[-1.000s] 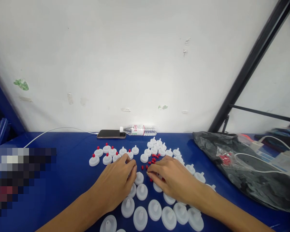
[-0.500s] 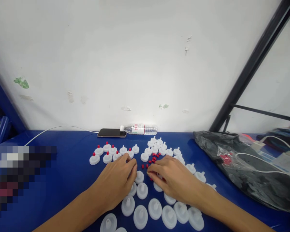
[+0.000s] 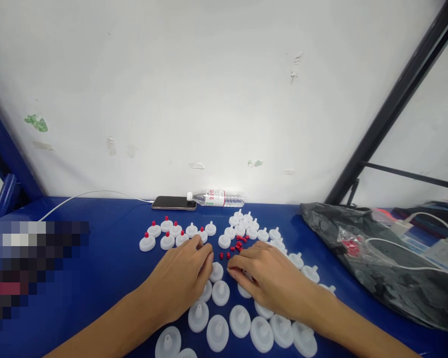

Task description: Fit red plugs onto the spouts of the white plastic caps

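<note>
My left hand [image 3: 188, 268] is closed, its thumb and fingers curled together over the table; whatever they hold is hidden. Just beyond it stand white nozzle caps [image 3: 147, 243], most with a small red tip cap [image 3: 147, 234] on the spout. My right hand [image 3: 267, 273] is closed too, thumb and fingertips pinched beside a small pile of loose red tip caps [image 3: 239, 245]. I cannot make out what lies between those fingers. Bare white nozzle caps [image 3: 220, 293] lie between, below and beyond both hands, some partly covered by the right hand.
A phone [image 3: 173, 203] on a white cable and a clear plastic bottle [image 3: 233, 199] lie by the wall. To the right, a black plastic bag [image 3: 332, 238] carries a small clear bag of red pieces [image 3: 353, 247]. A power strip [image 3: 438, 248] is at far right.
The view has shifted slightly. Both hands stay almost in place with fingers closed. A red bit seen under my right fingertips earlier is out of sight now.
</note>
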`<state>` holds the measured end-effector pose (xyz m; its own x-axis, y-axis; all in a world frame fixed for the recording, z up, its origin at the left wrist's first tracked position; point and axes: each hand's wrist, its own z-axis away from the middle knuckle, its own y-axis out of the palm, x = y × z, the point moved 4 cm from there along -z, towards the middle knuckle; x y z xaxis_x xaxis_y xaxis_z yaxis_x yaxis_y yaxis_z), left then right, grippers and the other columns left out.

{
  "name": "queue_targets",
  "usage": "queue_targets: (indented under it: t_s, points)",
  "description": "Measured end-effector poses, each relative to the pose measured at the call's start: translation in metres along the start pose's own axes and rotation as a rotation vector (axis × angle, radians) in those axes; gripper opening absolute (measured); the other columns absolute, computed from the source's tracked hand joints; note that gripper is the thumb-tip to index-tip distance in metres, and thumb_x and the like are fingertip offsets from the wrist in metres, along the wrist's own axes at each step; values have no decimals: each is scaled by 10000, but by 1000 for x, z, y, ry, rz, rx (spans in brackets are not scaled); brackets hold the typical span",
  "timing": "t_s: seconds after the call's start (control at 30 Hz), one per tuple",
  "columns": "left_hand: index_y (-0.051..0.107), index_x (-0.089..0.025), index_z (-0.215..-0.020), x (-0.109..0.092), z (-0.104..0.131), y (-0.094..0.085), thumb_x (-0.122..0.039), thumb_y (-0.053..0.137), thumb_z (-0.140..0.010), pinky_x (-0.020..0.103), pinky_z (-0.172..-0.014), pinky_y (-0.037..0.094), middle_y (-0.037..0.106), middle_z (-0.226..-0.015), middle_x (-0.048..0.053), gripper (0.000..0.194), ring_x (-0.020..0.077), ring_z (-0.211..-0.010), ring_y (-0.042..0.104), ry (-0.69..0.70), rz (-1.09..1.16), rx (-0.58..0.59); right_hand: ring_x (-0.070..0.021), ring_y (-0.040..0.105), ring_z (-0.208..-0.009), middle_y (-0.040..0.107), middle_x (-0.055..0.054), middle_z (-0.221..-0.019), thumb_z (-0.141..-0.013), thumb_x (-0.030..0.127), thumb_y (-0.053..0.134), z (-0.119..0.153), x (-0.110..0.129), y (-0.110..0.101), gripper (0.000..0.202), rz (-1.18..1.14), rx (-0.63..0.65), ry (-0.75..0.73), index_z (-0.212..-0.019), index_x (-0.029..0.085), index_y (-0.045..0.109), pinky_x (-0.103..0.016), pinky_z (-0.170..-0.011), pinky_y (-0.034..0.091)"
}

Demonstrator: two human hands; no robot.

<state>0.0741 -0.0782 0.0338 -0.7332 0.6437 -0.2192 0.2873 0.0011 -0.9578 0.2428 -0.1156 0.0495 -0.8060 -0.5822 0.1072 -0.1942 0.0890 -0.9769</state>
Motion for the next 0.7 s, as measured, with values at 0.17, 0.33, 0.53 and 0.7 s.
queue_targets:
  t_s: [0.17,0.33,0.53,0.7]
  points:
    - [590,-208,-947,-1,1,0,-249,255,-1034,358,-667,424,556,-935,43,348,196,-763,584,-7,7,15,-166,659,-811,709,-18,-874,-1035,268,435,1,0,1,257,4,13,8,-1044,230,690,-307,-819,431]
    - [592,-206,-952,-1,0,-1,-246,247,-1033,359,-668,430,555,-939,46,356,200,-768,581,0,7,26,-164,657,-811,711,-10,-890,-1035,272,438,1,0,1,251,8,16,13,-1041,236,687,-308,-813,429]
    - [598,-204,-961,-1,0,-1,-248,254,-1031,357,-676,433,561,-954,51,354,202,-790,594,-7,-1,29,-164,653,-796,711,-5,-876,-1031,273,443,-1,-3,1,245,7,14,23,-1052,246,685,-304,-790,431]
    - [603,-201,-956,-2,0,-2,-234,262,-1026,349,-669,427,568,-955,56,350,200,-789,594,-3,-15,30,-161,651,-786,710,-9,-875,-1033,278,437,0,-2,2,254,-8,15,21,-1054,242,688,-306,-797,430]
